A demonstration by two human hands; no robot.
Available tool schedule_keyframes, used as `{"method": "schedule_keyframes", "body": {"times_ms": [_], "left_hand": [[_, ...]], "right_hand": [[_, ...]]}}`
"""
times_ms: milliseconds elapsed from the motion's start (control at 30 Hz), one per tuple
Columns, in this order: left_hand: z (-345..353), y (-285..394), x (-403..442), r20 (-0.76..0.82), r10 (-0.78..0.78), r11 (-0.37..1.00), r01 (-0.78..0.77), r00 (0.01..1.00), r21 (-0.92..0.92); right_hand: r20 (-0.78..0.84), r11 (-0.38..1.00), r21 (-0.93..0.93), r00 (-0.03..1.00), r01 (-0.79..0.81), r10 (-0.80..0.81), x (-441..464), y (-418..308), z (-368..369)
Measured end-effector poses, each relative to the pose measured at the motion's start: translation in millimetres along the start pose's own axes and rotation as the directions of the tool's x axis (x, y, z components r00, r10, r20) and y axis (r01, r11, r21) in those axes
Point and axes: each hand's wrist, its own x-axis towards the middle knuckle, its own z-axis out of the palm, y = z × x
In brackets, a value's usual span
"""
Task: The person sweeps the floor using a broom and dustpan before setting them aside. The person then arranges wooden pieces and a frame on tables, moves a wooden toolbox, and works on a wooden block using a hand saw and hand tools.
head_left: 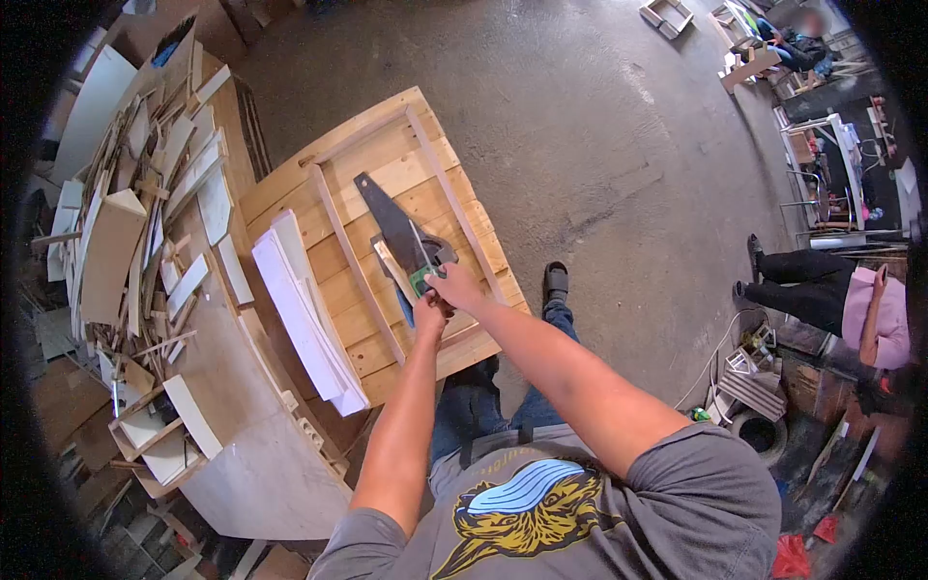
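My right hand (459,288) is closed around a small green object (421,281) that looks like a tape measure. A thin pale strip (419,238) runs up from near it. Close below, my left hand (430,315) has its fingers curled by the same object; what they grip is hidden. Just beyond my hands a handsaw (389,217) lies on the plank-topped wooden table (372,184), its dark handle partly covered. A short wood strip (391,266) sits beside the saw. Long wooden battens (338,222) form a frame on the tabletop.
White boards (302,309) are stacked along the table's left edge. A heap of wood offcuts (145,222) covers the bench further left. At right stands a person in a pink top (875,314); another person (802,48) sits at the far right. A cable (710,372) trails on the floor.
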Motion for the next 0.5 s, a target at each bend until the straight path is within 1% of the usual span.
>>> {"method": "schedule_keyframes", "body": {"times_ms": [33,67,100,133,167,200,233,267,300,333,367,400,433,467,500], "left_hand": [[2,-1,1,0.014,-0.015,1.000,0.016,1.000,-0.020],[2,-7,7,0.066,0.013,1.000,-0.013,0.998,-0.008],[3,-6,5,0.077,0.009,1.000,-0.009,0.997,0.001],[3,-4,4,0.088,0.006,1.000,-0.007,0.996,0.009],[2,-5,2,0.100,0.002,1.000,-0.003,0.995,0.018],[0,-11,5,0.068,0.018,0.998,-0.014,0.997,-0.055],[-3,-12,8,0.002,0.070,0.998,-0.070,0.998,-0.002],[-9,-13,11,-0.062,0.123,0.991,-0.120,0.990,0.057],[-15,-17,16,-0.124,0.182,0.979,-0.167,0.976,0.119],[-19,-34,31,-0.261,0.327,0.934,-0.268,0.908,0.237],[-27,-34,35,-0.309,0.338,0.922,-0.248,0.889,0.296],[-33,-32,43,-0.352,0.353,0.908,-0.227,0.867,0.352],[-36,-31,51,-0.392,0.369,0.892,-0.202,0.843,0.405],[-38,-6,39,-0.400,0.293,0.888,-0.093,0.868,0.450],[-40,0,45,-0.394,0.276,0.884,-0.070,0.877,0.463]], "right_hand": [[-0.007,0.999,-0.045,1.000,0.028,-0.028,2,2,1],[-0.014,0.994,-0.091,0.998,0.057,-0.058,6,6,2],[-0.019,0.987,-0.135,0.996,0.085,-0.088,5,1,-3],[0.040,0.973,-0.232,0.999,-0.001,0.010,7,-4,-12],[0.039,0.973,-0.231,0.999,-0.007,0.017,11,-2,-16],[0.039,0.973,-0.230,0.999,-0.012,0.022,13,-1,-18],[0.039,0.973,-0.230,0.999,-0.016,0.026,18,0,-19],[0.061,0.985,-0.163,0.996,-0.049,0.060,24,2,-19],[0.010,0.996,-0.083,0.999,-0.031,0.031,27,5,-19],[-0.044,1.000,-0.002,0.999,-0.009,0.009,28,8,-18],[-0.100,0.997,0.078,0.995,0.014,-0.007,27,5,-20],[-0.059,0.997,0.075,0.998,0.028,-0.023,31,2,-22],[-0.060,0.999,0.044,0.998,0.021,-0.019,29,0,-24],[-0.062,1.000,0.013,0.998,0.016,-0.015,21,-14,-34],[-0.064,1.000,-0.019,0.998,0.010,-0.012,17,-21,-38]]}}
